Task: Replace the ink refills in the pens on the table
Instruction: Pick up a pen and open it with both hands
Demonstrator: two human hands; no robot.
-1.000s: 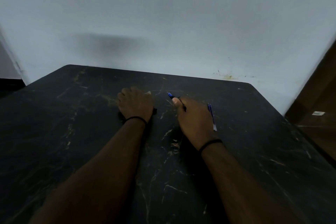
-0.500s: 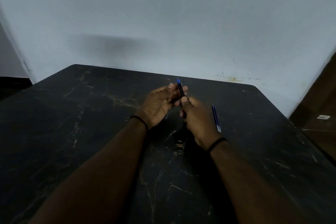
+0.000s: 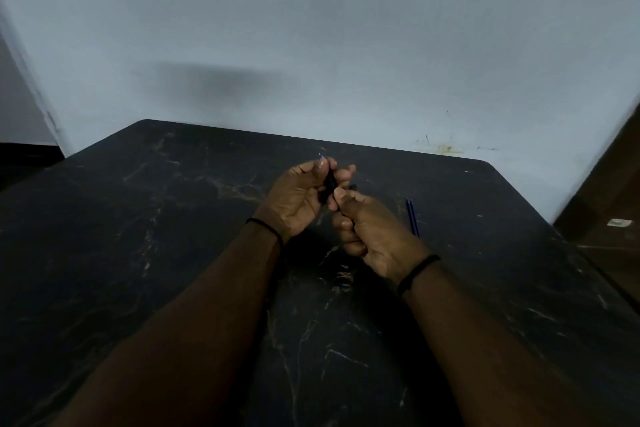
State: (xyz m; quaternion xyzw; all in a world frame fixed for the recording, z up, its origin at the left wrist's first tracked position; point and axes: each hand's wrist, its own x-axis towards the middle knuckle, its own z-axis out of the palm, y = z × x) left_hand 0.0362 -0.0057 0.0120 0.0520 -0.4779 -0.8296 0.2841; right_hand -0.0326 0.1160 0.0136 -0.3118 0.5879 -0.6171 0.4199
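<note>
Both hands lifted off table since a second ago, now meeting at frame centre. My left hand and right hand both curl around dark pen, tip up. Blue refill lies right of them. Step: opening barrel, I judge. Next: twist halves apart.

- No text, label, brand, number or sign can be read anywhere in the view.
- A small pale tag sits on the brown surface past the table's right edge; any print on it is too blurred to read.
</note>
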